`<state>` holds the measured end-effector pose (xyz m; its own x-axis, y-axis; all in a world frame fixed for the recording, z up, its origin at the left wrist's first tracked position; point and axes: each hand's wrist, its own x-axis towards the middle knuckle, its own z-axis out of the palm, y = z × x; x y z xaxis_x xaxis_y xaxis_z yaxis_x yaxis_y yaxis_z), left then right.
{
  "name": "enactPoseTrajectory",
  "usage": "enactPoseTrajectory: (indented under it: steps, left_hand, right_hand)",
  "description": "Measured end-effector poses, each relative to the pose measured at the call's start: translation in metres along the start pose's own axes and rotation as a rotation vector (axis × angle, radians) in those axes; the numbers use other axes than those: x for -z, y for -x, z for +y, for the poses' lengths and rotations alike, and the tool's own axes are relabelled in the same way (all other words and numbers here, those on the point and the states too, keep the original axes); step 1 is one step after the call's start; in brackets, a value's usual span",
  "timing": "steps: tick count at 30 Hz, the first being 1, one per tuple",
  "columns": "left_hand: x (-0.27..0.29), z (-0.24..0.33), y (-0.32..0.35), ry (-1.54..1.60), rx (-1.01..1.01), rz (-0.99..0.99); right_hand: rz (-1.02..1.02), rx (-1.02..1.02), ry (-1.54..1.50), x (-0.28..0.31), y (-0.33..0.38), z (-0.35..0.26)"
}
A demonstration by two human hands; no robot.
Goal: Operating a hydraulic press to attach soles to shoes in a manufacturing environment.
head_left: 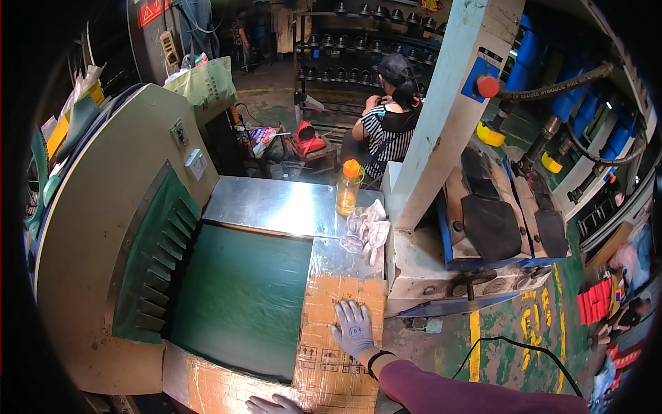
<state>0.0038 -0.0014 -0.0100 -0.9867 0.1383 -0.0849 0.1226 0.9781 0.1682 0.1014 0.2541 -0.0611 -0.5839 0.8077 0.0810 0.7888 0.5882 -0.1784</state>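
Note:
My right hand point(354, 330), in a grey work glove, lies flat on a cardboard sheet point(329, 293) covered with clear tape. Its fingers are stretched out and hold nothing. At the lower edge my left hand point(272, 405), also gloved, rests on the taped cardboard with fingers extended, partly cut off by the picture's rim. Between the cardboard edges runs a bare green conveyor belt point(238, 297). It leads left into a beige machine housing point(76, 276) with a green strip curtain point(155, 265) over the opening.
A bottle of yellow liquid with an orange cap point(347, 190) and crumpled white gloves point(367, 231) stand on the metal ledge point(265, 203). A person point(389, 124) sits beyond, facing shelves of dark round parts point(352, 43). Right are a post with a red button point(487, 86) and a press point(489, 221).

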Motion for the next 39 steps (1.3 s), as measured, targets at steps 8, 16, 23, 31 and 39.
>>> enactPoseTrajectory:
  steps: [8, 16, 23, 31, 39]
  left_hand:
    - [-0.005, 0.000, -0.002, 0.044, -0.006, -0.017]
    - [-0.003, 0.001, 0.001, 0.118, -0.030, 0.045]
    - [-0.008, -0.004, 0.000, 0.052, -0.010, 0.051]
    - [-0.013, -0.008, 0.000, 0.118, -0.027, 0.039]
    - [-0.003, -0.001, -0.001, 0.094, -0.005, -0.013]
  right_hand:
    - [-0.014, -0.018, 0.003, -0.001, 0.001, 0.002]
    - [-0.001, 0.001, -0.013, 0.000, 0.000, 0.002]
    - [0.006, 0.001, -0.010, 0.001, 0.001, 0.000]
    - [-0.007, 0.007, -0.007, 0.001, 0.000, 0.000]
    - [0.003, 0.000, 0.000, -0.001, 0.000, 0.000]
